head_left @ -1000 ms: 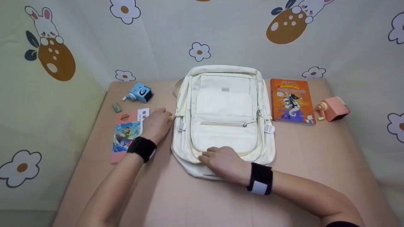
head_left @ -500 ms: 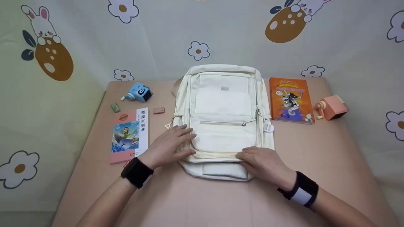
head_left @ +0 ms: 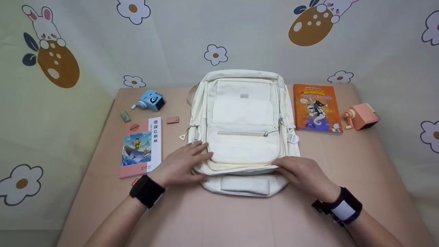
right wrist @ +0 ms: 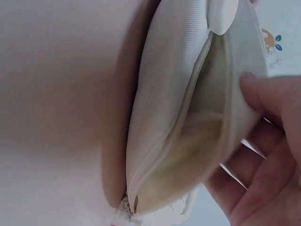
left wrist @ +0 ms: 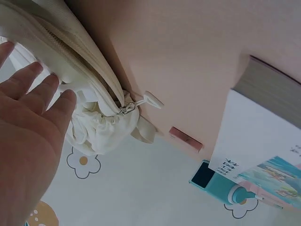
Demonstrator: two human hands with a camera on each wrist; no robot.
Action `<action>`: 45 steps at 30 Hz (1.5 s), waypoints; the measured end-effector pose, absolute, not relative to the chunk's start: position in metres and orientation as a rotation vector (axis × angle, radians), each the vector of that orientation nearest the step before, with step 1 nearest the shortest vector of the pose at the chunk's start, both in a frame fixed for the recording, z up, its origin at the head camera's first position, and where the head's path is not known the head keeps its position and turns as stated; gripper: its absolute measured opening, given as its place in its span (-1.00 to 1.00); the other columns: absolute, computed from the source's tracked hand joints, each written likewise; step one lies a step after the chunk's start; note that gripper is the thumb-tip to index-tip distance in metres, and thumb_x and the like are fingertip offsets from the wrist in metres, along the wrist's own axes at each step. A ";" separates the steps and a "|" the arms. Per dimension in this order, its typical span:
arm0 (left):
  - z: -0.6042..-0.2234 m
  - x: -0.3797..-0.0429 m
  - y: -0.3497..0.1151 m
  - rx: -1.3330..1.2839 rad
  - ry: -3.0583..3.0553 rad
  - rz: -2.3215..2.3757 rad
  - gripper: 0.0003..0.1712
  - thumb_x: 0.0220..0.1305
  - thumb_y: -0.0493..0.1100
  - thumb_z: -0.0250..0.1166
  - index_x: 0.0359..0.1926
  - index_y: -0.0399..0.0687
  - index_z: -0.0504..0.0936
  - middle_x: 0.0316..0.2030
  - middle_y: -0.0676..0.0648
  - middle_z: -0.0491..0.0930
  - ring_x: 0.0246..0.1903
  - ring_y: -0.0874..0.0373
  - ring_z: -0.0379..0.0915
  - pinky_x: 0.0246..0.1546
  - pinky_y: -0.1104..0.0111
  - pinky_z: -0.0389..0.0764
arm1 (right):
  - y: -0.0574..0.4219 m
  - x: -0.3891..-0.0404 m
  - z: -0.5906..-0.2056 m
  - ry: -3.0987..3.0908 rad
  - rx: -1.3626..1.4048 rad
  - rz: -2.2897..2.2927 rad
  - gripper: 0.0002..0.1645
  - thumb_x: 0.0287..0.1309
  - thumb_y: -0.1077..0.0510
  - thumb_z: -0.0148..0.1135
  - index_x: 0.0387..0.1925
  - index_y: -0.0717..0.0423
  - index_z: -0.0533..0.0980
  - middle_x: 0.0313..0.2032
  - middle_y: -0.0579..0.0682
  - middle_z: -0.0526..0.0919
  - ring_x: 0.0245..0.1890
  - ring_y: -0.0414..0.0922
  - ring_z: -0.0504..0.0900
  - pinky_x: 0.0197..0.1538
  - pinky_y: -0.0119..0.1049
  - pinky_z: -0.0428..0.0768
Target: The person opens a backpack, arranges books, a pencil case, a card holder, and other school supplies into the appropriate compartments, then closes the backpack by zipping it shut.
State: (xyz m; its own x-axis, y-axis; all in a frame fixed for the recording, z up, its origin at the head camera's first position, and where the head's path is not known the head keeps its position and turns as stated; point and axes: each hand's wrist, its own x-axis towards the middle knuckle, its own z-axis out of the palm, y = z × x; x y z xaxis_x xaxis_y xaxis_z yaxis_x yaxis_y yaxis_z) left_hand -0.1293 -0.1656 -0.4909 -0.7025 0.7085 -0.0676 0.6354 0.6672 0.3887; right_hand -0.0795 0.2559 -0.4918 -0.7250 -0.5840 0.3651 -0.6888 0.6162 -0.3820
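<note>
A cream backpack (head_left: 245,147) lies in the middle of the table, front side up. My left hand (head_left: 181,164) rests on its lower left side with the fingers spread and straight. At the lower right, my right hand (head_left: 305,173) pinches the edge of the front panel, thumb on one face and fingers on the other. In the right wrist view, the unzipped compartment (right wrist: 188,146) gapes beside that hand and its pale lining shows. A triangular zipper pull (left wrist: 153,100) hangs at the bag's left side.
Left of the bag lie a pink-and-white book (head_left: 137,147), a blue crank pencil sharpener (head_left: 152,100), a green eraser (head_left: 125,116) and a pink eraser (head_left: 173,120). On the right are an orange book (head_left: 317,108) and a pink crank sharpener (head_left: 364,117). A patterned curtain (head_left: 178,31) stands behind.
My left hand has come from beside the bag down onto its lower left side. My right hand has slid right along the lower edge, and the panel edge now stands lifted.
</note>
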 end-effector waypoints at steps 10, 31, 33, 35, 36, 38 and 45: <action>-0.482 -0.144 -0.169 1.169 2.673 0.783 -0.12 0.32 0.45 0.20 0.54 0.26 0.29 0.55 0.04 0.17 0.56 0.05 -0.08 0.50 -0.02 0.01 | 0.252 -0.093 -0.466 -2.465 0.867 0.859 -0.63 0.25 0.40 0.33 0.03 0.02 0.65 -0.06 -0.15 0.73 -0.01 -0.19 0.70 0.06 -0.50 0.55; -0.448 -0.192 -0.141 0.944 2.712 1.048 -0.59 0.46 -0.29 0.11 0.24 -0.05 0.64 0.19 -0.07 0.62 0.27 -0.05 0.47 0.34 0.04 0.38 | 0.250 -0.137 -0.432 -2.345 0.569 1.193 -0.74 0.43 0.32 0.19 0.07 0.15 0.63 -0.17 -0.06 0.66 -0.32 -0.18 0.50 -0.29 -0.51 0.46; -0.447 -0.196 -0.139 0.868 2.671 1.140 -0.63 0.45 -0.30 0.10 0.17 -0.06 0.68 0.12 -0.05 0.67 0.19 0.01 0.54 0.27 0.08 0.46 | 0.250 -0.142 -0.432 -2.364 0.528 1.192 -0.76 0.44 0.26 0.19 0.07 0.16 0.63 -0.22 -0.06 0.63 -0.35 -0.17 0.48 -0.33 -0.48 0.42; -0.447 -0.199 -0.137 0.816 2.637 1.200 -0.66 0.48 -0.27 0.10 0.14 -0.05 0.70 0.09 -0.04 0.68 0.15 0.04 0.56 0.24 0.11 0.49 | 0.250 -0.149 -0.431 -2.383 0.486 1.185 -0.76 0.46 0.21 0.19 0.06 0.16 0.63 -0.29 -0.06 0.59 -0.38 -0.17 0.46 -0.36 -0.46 0.39; -0.447 -0.202 -0.136 0.797 2.624 1.218 -0.66 0.49 -0.26 0.10 0.14 -0.05 0.70 0.09 -0.04 0.68 0.14 0.04 0.57 0.24 0.11 0.49 | 0.249 -0.152 -0.431 -2.390 0.463 1.186 -0.76 0.47 0.19 0.19 0.06 0.17 0.63 -0.32 -0.06 0.58 -0.39 -0.16 0.45 -0.37 -0.44 0.37; -0.448 -0.205 -0.135 0.766 2.609 1.245 -0.67 0.49 -0.25 0.10 0.13 -0.06 0.70 0.09 -0.04 0.68 0.13 0.05 0.56 0.23 0.12 0.49 | 0.249 -0.157 -0.430 -2.402 0.423 1.175 -0.75 0.48 0.15 0.18 0.05 0.16 0.64 -0.39 -0.05 0.51 -0.43 -0.15 0.41 -0.40 -0.41 0.32; -0.448 -0.214 -0.129 0.613 2.558 1.315 -0.73 0.40 -0.31 0.09 -0.01 -0.13 0.68 -0.11 -0.07 0.64 -0.09 0.05 0.54 -0.01 0.18 0.52 | 0.248 -0.172 -0.428 -2.435 0.336 1.223 -0.67 0.49 0.01 0.18 0.06 0.14 0.64 -0.34 -0.01 0.57 -0.36 -0.13 0.44 -0.37 -0.39 0.34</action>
